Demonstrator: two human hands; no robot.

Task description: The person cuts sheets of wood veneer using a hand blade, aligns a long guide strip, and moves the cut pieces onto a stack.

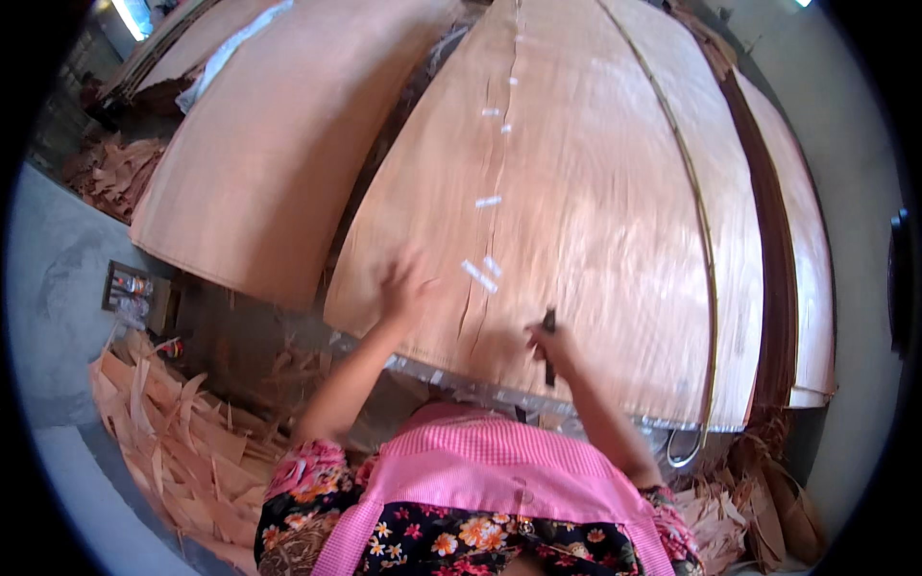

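A large sheet of thin wood veneer lies before me on a stack. Long cracks run down its left half, with several short strips of white tape stuck along them. My left hand, somewhat blurred, is over the sheet's near left part with its fingers apart and nothing in it. Near the front edge my right hand is closed around a dark, narrow tool, perhaps a knife; its blade cannot be made out. Whether either hand touches the veneer is hard to tell.
A long thin stick lies along the sheet's right side. Another veneer stack stands to the left across a narrow gap, and one more to the right. Veneer scraps pile up at lower left. Grey walls flank the stacks.
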